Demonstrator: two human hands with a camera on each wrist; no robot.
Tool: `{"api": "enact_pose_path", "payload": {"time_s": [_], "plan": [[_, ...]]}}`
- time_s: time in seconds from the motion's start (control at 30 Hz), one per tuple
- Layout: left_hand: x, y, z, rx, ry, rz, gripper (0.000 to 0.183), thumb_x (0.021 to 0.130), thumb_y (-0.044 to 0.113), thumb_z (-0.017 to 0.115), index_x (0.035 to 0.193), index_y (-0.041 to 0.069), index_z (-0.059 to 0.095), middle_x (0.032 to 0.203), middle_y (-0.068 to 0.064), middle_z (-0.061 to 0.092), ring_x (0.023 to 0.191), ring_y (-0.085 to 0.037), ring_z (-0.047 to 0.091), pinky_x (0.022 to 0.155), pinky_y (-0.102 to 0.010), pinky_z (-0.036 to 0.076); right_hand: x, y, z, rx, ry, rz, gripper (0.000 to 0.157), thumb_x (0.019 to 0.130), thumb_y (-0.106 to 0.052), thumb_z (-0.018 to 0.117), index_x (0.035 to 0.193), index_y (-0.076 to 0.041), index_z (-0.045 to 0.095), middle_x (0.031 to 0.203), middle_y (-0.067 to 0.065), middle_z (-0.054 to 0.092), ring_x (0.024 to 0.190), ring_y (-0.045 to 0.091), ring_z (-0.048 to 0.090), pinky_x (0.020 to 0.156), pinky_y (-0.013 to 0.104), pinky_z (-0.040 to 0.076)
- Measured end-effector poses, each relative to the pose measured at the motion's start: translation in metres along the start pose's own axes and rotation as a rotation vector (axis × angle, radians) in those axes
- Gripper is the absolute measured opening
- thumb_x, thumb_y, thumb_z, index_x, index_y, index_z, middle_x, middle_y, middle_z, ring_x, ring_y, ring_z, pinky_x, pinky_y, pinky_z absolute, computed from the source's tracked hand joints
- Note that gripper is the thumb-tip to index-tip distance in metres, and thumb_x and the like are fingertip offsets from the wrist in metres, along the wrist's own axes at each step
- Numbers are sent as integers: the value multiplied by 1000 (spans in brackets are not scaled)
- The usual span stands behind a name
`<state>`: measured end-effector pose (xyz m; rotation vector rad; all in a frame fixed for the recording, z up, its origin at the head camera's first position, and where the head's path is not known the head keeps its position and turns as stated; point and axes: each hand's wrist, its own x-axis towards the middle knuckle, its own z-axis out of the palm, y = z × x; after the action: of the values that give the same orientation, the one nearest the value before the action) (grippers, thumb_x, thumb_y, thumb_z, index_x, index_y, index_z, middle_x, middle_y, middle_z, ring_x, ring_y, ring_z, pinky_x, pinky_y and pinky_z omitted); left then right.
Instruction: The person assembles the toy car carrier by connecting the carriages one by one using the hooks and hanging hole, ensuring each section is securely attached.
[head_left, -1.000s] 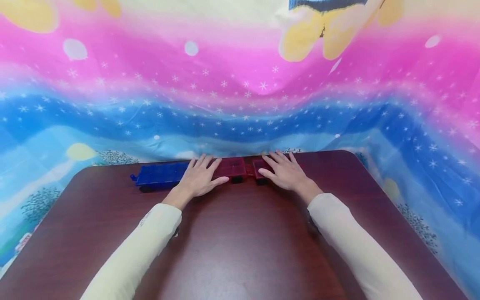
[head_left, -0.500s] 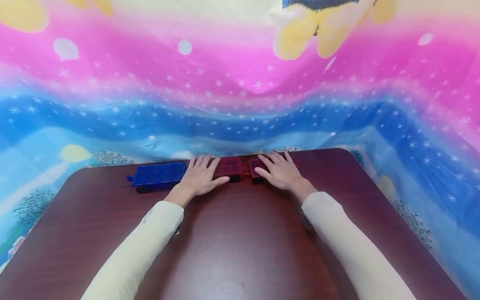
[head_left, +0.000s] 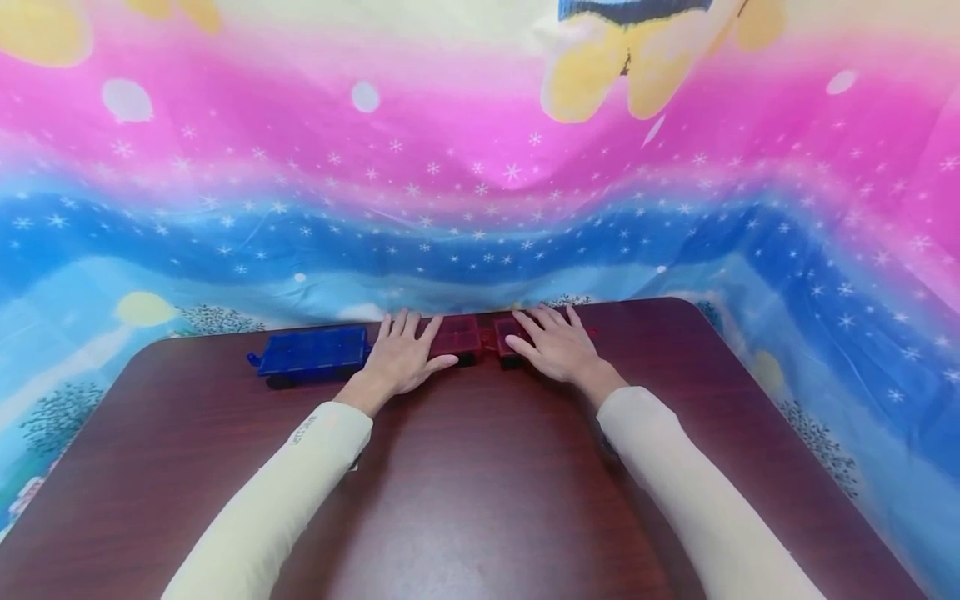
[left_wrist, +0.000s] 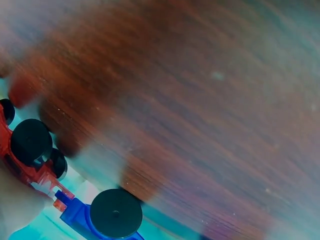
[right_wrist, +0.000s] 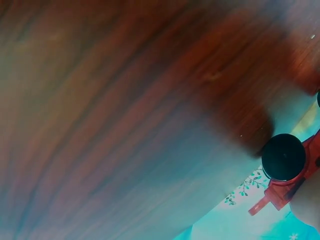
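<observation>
In the head view, toy train wagons stand in a row along the table's far edge. Leftmost is a blue wagon (head_left: pixel 311 352), followed by one red wagon (head_left: pixel 457 335) and another red wagon (head_left: pixel 507 337). My left hand (head_left: pixel 397 358) lies with straight, spread fingers over the first red wagon, near its joint with the blue one. Over the second red wagon rests my right hand (head_left: pixel 558 346), fingers likewise extended, hiding most of it. Black wheels (left_wrist: pixel 31 142) and a blue hitch (left_wrist: pixel 74 209) meeting a red one appear in the left wrist view. The right wrist view shows a red hitch (right_wrist: pixel 265 201).
The dark brown wooden table (head_left: pixel 465 483) has rounded far corners. A colourful printed cloth (head_left: pixel 480 183) hangs right behind the far edge and along both sides.
The head view has turned slightly right, so the wagons, table and cloth sit further left. Relative to the wagons, my left hand has slid slightly right. My right hand stays over its red wagon.
</observation>
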<state>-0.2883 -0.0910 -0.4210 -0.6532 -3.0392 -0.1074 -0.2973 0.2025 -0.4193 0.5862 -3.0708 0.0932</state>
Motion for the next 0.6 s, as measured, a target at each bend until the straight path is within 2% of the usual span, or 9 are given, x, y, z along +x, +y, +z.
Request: {"api": "enact_pose_path", "payload": {"time_s": [0.43,0.6], "plan": [[-7,-14,-3,-121,42,32,81,103,63,40,164,13,20,159,-25,31,150,-44,21,120,-62,9,2,-6,-2,11,-7,27,79,101,-72,16,163,-25,25,165,9,29,152,33,20,120,61,3],[-7,-15,1,-121,43,47,81,102,64,40,163,13,22,158,-25,32,149,-44,21,120,-62,9,4,-7,-2,12,-11,39,81,100,-73,14,163,-24,27,165,10,28,152,34,20,120,62,3]]}}
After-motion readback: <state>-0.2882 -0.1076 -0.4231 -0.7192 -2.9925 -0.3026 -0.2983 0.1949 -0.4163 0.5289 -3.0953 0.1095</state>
